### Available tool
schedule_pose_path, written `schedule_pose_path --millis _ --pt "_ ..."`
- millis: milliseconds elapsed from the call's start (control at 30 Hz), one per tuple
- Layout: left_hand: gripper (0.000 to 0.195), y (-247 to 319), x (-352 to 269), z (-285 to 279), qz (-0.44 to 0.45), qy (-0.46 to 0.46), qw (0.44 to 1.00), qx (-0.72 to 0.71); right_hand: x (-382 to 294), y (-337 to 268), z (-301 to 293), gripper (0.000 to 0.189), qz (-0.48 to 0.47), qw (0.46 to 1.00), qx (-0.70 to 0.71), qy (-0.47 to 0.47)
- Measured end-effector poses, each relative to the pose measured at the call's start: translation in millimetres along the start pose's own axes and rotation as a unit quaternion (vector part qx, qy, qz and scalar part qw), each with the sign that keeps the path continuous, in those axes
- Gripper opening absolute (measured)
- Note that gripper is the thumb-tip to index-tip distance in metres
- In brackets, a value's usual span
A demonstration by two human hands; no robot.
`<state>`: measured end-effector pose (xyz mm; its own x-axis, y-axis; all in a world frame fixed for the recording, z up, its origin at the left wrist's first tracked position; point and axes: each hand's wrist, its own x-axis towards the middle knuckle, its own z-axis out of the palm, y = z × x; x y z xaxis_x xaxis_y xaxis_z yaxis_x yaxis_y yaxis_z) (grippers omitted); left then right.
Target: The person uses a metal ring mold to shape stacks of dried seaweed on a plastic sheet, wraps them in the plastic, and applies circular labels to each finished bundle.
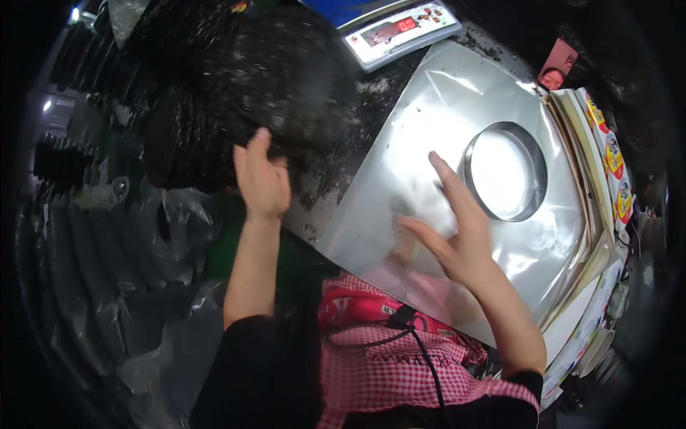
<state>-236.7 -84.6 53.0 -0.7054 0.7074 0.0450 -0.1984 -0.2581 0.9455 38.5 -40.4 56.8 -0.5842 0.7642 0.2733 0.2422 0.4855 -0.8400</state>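
Observation:
My left hand (263,179) is at the lower edge of a dark round sheet (292,80), which looks like dried seaweed and is blurred. Whether the fingers grip that sheet or only touch it cannot be made out. More dark sheets (182,134) are stacked to the left of it. My right hand (463,236), blurred too, is over a shiny metal plate (370,214) with thumb and forefinger spread and nothing between them. Just right of its fingers a round metal ring (536,187) lies on the plate.
A digital scale (402,32) with a lit display stands beyond the plate. Cardboard and printed packaging (605,155) line the plate's right side. Clear plastic bags of dark sheets (107,252) fill the left. Dark crumbs (370,107) litter the table. A pink rectangular object (563,56) is at upper right.

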Motion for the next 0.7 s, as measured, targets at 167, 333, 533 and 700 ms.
schedule_pose_path --millis 167,333,533,700 --pt "0.049 -18 -20 33 -0.068 -0.208 0.967 -0.128 89 11 51 0.095 0.0 0.994 0.096 0.044" --pt "0.035 -20 66 77 0.002 -0.084 0.985 -0.148 89 66 -6 0.038 0.131 0.908 0.244 0.313" --pt "0.029 -63 205 109 -0.13 0.093 0.987 0.023 80 92 -51 0.038 0.141 0.825 0.39 0.385" --pt "0.037 -75 157 64 0.034 0.086 0.981 -0.168 133 112 -51 0.043 0.158 0.804 0.48 0.314"
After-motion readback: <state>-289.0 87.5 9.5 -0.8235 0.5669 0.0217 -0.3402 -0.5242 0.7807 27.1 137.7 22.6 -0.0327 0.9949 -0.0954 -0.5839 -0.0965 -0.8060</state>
